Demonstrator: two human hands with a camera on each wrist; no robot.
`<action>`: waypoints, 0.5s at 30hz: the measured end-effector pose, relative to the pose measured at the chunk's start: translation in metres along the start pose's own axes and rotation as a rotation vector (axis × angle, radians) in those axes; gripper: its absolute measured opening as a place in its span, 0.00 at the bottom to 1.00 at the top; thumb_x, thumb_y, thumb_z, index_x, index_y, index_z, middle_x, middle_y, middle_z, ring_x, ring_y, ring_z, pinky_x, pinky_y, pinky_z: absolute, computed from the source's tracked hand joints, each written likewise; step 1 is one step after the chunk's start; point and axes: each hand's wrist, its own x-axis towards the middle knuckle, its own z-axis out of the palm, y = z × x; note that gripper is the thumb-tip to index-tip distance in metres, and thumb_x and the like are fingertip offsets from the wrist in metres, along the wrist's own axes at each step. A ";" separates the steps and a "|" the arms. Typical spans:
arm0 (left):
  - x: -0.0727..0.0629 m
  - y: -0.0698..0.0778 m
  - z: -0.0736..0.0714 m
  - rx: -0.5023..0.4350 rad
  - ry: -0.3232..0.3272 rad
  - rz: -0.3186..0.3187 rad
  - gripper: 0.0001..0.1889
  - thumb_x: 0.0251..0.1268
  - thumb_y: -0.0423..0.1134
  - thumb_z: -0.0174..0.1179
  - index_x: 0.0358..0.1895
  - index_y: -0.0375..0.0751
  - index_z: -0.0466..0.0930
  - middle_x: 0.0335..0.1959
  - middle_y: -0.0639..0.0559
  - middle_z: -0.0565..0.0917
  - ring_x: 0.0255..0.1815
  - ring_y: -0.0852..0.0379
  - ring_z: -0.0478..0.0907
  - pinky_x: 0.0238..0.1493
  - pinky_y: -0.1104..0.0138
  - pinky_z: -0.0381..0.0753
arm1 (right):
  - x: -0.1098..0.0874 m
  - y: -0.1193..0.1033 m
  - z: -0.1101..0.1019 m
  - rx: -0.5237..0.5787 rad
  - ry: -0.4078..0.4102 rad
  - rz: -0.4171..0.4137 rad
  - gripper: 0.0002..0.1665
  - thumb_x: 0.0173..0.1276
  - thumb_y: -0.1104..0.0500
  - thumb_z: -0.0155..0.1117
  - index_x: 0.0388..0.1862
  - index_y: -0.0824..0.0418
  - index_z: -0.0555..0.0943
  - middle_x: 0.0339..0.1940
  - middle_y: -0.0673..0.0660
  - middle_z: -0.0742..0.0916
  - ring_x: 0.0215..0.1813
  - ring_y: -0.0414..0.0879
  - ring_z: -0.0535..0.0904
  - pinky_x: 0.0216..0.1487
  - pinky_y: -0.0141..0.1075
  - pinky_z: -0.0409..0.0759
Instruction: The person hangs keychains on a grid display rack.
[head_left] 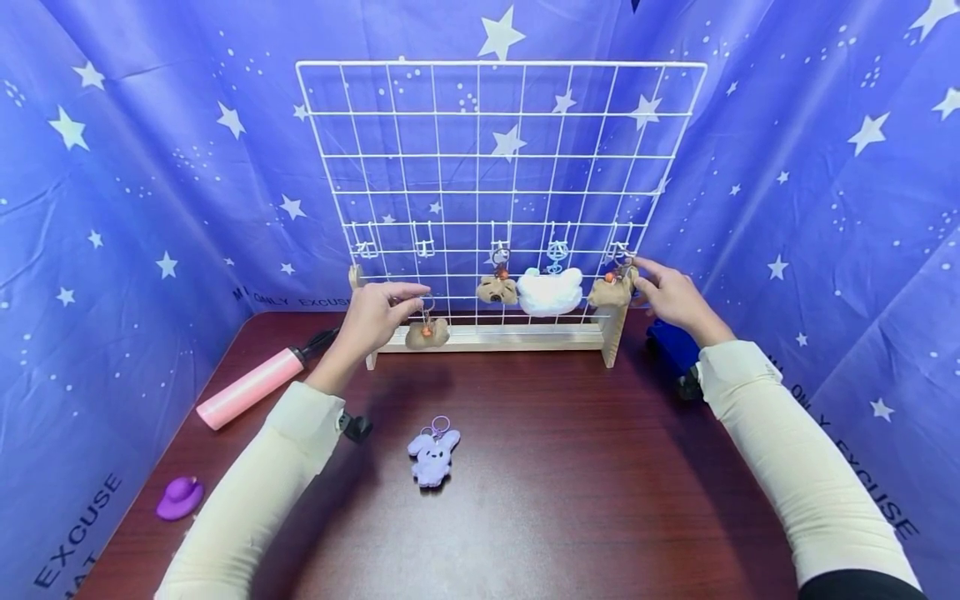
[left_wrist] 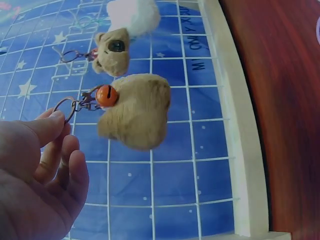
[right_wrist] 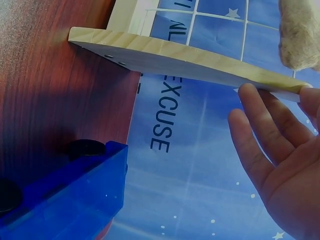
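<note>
My left hand (head_left: 381,308) pinches the metal ring of a brown plush keychain (head_left: 427,333) between thumb and fingertips. The plush hangs below the fingers in front of the grid rack (head_left: 477,191), its orange bell (left_wrist: 106,96) beside the ring. At the rack's right end, my right hand (head_left: 671,293) holds the top of the wooden side support (right_wrist: 165,52) with thumb and index finger, other fingers loose alongside. Close by hangs another brown plush keychain (head_left: 609,292). A brown bear-head keychain (head_left: 497,290) and a white fluffy keychain (head_left: 550,292) hang from hooks nearer the middle.
A lilac bunny keychain (head_left: 432,458) lies on the brown table (head_left: 570,483). To the left are a pink hand pump (head_left: 251,388) and a purple rubber duck (head_left: 180,498). A blue toy vehicle (head_left: 672,348) stands under the right hand. Bare hooks (head_left: 425,247) hang at the rack's left.
</note>
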 end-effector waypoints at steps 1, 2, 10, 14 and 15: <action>0.001 0.001 -0.001 -0.009 0.007 -0.004 0.11 0.67 0.39 0.68 0.51 0.49 0.91 0.40 0.49 0.92 0.23 0.58 0.72 0.24 0.67 0.66 | 0.000 0.000 0.000 0.000 0.000 -0.001 0.32 0.84 0.51 0.44 0.82 0.58 0.59 0.50 0.74 0.87 0.29 0.47 0.87 0.33 0.42 0.86; 0.002 0.002 -0.001 -0.016 0.012 -0.009 0.11 0.67 0.39 0.68 0.51 0.49 0.91 0.39 0.49 0.92 0.24 0.59 0.73 0.24 0.67 0.67 | 0.000 0.000 0.000 -0.001 0.000 -0.003 0.32 0.84 0.52 0.44 0.82 0.58 0.59 0.50 0.74 0.87 0.28 0.47 0.87 0.33 0.42 0.86; 0.012 0.011 -0.010 -0.077 0.044 -0.034 0.13 0.68 0.39 0.67 0.54 0.48 0.89 0.41 0.47 0.92 0.26 0.57 0.76 0.23 0.69 0.68 | 0.000 0.001 0.000 0.003 0.005 -0.005 0.31 0.84 0.54 0.44 0.82 0.59 0.59 0.47 0.75 0.88 0.29 0.49 0.88 0.34 0.45 0.87; 0.017 0.014 -0.015 -0.058 0.085 -0.025 0.13 0.68 0.39 0.67 0.53 0.50 0.89 0.38 0.47 0.92 0.25 0.58 0.76 0.23 0.70 0.68 | 0.000 0.000 0.000 0.001 -0.006 0.000 0.32 0.84 0.52 0.44 0.83 0.58 0.58 0.49 0.74 0.88 0.29 0.48 0.88 0.33 0.42 0.86; 0.018 0.015 -0.016 -0.050 0.097 -0.026 0.13 0.68 0.40 0.67 0.53 0.51 0.90 0.38 0.48 0.92 0.25 0.58 0.75 0.24 0.70 0.68 | 0.000 0.000 0.000 0.000 -0.007 -0.001 0.32 0.84 0.51 0.44 0.83 0.57 0.58 0.48 0.73 0.88 0.29 0.48 0.88 0.32 0.41 0.86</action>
